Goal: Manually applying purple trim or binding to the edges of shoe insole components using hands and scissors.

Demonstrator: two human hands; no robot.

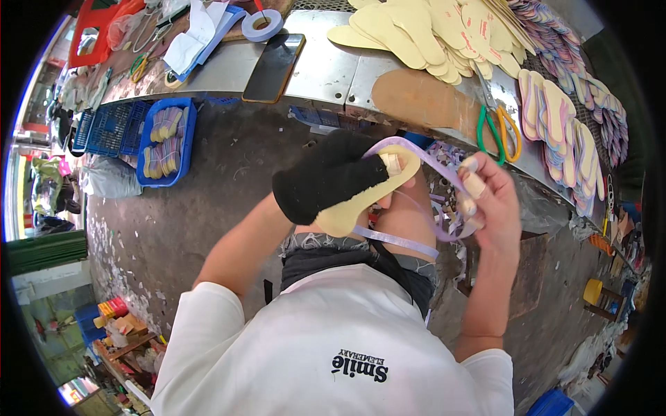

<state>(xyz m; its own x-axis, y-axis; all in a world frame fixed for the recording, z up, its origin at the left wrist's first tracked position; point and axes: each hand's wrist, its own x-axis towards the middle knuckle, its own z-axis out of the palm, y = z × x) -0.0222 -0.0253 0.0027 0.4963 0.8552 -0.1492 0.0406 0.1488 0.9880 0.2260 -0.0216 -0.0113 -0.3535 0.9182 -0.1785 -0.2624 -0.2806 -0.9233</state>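
My left hand (322,173), in a black glove with bare fingertips, grips a cream-coloured insole (338,219) above my lap. The thumb presses on the insole's upper, rounded end. A lilac strip (438,162) follows the edge of that end and stretches across to the right. My right hand (496,208) pinches this strip between bent fingers, some of them wrapped in pale tape. From there the strip loops down, and a length of it lies across my thighs. The left fingers beneath the insole are partly hidden.
On the metal bench ahead lie cream insoles (409,31), a brown board (423,100), scissors (491,104), a phone (274,69) and a tape roll (262,26). Edged insoles (555,125) are stacked at the right. A blue basket (182,161) with bundles stands on the floor, left.
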